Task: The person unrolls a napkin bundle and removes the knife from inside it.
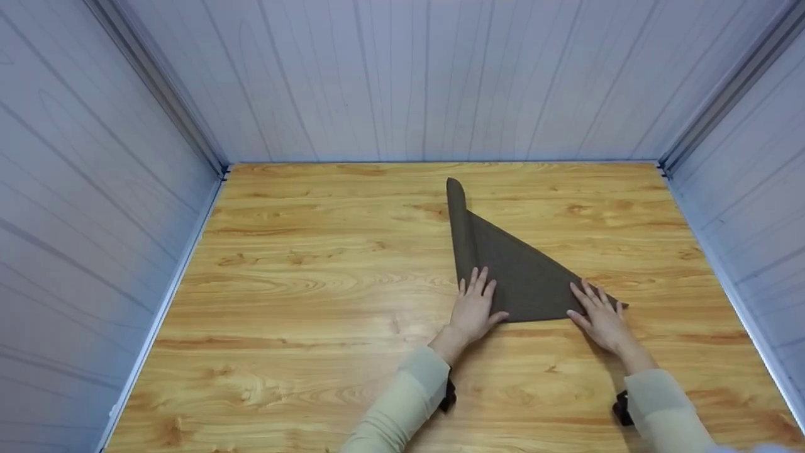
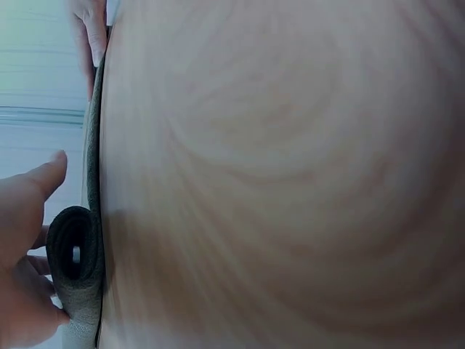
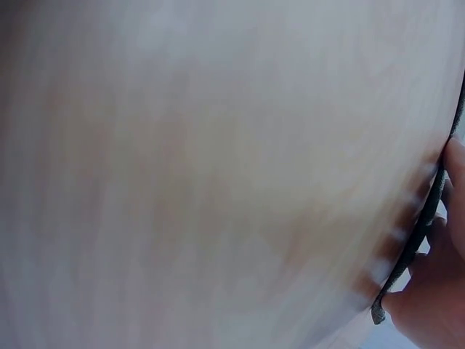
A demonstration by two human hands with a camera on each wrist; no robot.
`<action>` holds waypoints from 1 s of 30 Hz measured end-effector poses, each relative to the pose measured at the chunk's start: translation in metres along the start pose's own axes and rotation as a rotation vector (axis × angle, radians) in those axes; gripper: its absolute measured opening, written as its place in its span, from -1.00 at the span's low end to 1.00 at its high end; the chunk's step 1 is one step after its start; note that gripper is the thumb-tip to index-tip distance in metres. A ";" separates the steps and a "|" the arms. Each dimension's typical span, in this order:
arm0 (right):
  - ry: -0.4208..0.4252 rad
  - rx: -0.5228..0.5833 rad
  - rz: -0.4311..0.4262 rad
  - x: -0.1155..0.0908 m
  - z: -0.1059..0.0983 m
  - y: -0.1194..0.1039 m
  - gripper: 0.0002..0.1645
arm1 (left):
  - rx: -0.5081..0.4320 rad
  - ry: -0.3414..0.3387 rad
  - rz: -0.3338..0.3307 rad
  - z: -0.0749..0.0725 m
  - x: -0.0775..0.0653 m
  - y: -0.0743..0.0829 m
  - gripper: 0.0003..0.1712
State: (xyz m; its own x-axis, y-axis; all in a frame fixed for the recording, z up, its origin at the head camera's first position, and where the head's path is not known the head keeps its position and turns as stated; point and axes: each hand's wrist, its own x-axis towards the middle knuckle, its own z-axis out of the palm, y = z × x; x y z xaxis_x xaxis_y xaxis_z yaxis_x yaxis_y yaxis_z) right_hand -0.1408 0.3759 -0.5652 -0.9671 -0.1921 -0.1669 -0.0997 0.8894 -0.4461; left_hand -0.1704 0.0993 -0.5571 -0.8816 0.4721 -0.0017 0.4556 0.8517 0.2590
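Arms reach up from frame bottom, left hand (image 1: 471,311) loosely spread on brown cloth's (image 1: 528,277) rolled side, right hand (image 1: 605,322) spread, touching its right corner.

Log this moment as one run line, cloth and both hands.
brown cloth: left side rolled, rest spread out; left hand: over its rolled side; right hand: on it near right corner; surface: wood-grain table

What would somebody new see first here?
Probably the dark grey-brown triangular cloth, with a long thick roll along its left side, lying right of centre on the yellow-brown wooden table. Next, the bare left hand at the roll and the bare right hand by the cloth's pointed right corner. In the left wrist view, the roll's end looks like a dark ring.
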 end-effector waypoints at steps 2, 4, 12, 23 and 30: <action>0.003 0.001 -0.002 0.000 0.000 0.000 -0.24 | 0.012 -0.005 0.003 0.000 0.000 -0.001 -0.20; 0.006 0.003 -0.005 0.000 0.000 0.000 -0.24 | 0.025 -0.012 0.005 0.000 0.000 -0.001 -0.20; -0.003 0.005 -0.004 0.000 0.001 0.002 -0.23 | 0.059 -0.028 0.012 0.001 -0.001 -0.004 -0.20; -0.001 0.005 0.003 0.000 0.001 0.002 -0.23 | 0.084 -0.015 0.013 0.000 -0.004 -0.007 -0.22; 0.010 0.006 -0.003 0.000 0.000 0.001 -0.23 | 0.098 -0.008 0.017 -0.001 -0.005 -0.009 -0.24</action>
State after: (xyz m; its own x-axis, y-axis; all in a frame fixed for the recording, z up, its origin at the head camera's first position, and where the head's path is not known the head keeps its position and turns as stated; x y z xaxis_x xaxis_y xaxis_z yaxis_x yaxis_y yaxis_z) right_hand -0.1406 0.3768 -0.5661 -0.9692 -0.1902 -0.1567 -0.1008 0.8862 -0.4522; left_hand -0.1703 0.0888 -0.5582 -0.8726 0.4884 -0.0059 0.4811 0.8614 0.1629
